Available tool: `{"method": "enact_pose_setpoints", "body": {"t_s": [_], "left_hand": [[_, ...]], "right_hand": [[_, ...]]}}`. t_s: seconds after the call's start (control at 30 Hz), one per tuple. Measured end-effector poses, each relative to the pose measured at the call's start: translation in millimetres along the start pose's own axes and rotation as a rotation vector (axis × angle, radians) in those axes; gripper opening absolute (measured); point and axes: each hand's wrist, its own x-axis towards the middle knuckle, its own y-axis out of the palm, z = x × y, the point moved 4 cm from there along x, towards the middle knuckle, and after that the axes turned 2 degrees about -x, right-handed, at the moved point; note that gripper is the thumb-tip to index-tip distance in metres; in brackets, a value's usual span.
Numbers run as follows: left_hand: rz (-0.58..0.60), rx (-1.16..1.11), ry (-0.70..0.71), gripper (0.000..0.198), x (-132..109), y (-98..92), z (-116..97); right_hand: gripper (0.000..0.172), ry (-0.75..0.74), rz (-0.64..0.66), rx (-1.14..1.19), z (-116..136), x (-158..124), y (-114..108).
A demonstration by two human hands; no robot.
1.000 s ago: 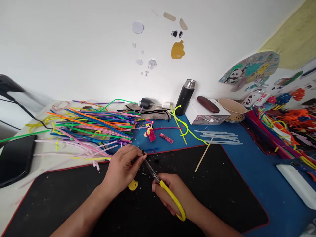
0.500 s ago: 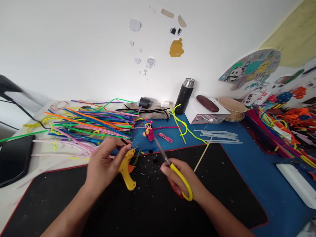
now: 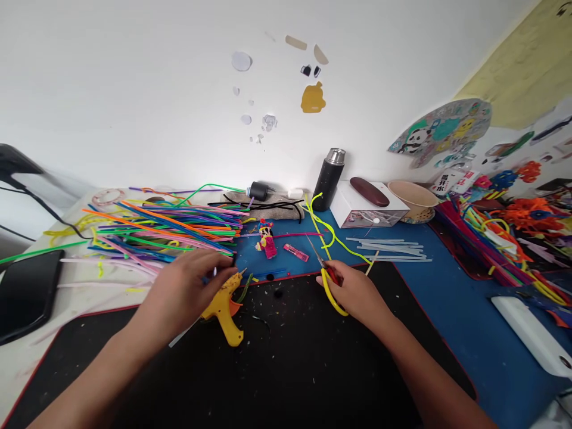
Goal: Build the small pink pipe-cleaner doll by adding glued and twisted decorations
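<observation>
My right hand is closed around the yellow-handled scissors, blades pointing up and away over the blue mat. My left hand hovers over the yellow glue gun lying on the black mat, its fingers curled as in a pinch near the gun's top and the edge of the pile of coloured pipe cleaners. What the left fingers hold, if anything, is hidden. A small pink doll figure stands on the blue mat behind the gun.
A black flask, a white box, a bowl and clear glue sticks sit at the back right. More pipe cleaners and flowers pile up at the right. A dark phone lies at the left.
My hands have separated: the right hand carried the scissors up and to the right, away from the left hand. The left hand moved left to above the glue gun, which is now uncovered.
</observation>
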Motion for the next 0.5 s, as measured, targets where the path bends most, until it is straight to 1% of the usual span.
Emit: {"method": "enact_pose_setpoints", "body": {"t_s": [0.1, 0.17, 0.2, 0.3, 0.4, 0.5], "left_hand": [[0.182, 0.134, 0.096, 0.02, 5.7, 27.7, -9.5], [0.301, 0.216, 0.157, 0.015, 8.5, 44.7, -20.5], [0.342, 0.257, 0.178, 0.014, 9.5, 51.9, -26.6], [0.453, 0.339, 0.225, 0.012, 8.3, 72.2, -46.0], [0.554, 0.329, 0.297, 0.009, 0.1, 93.9, -66.7], [0.588, 0.324, 0.371, 0.004, -5.2, 111.9, -82.3]], "right_hand": [[0.045, 0.009, -0.001, -0.134, 0.2, 3.9, -3.3], [0.044, 0.022, 0.006, -0.211, -1.8, 7.5, -3.2], [0.043, 0.029, 0.01, -0.241, -3.0, 9.2, -3.0], [0.041, 0.03, 0.007, -0.301, -4.5, 13.0, -2.5], [0.04, -0.016, 0.019, -0.34, -1.7, 14.3, -1.7], [0.043, -0.083, 0.035, -0.366, 3.3, 14.2, -1.2]]}}
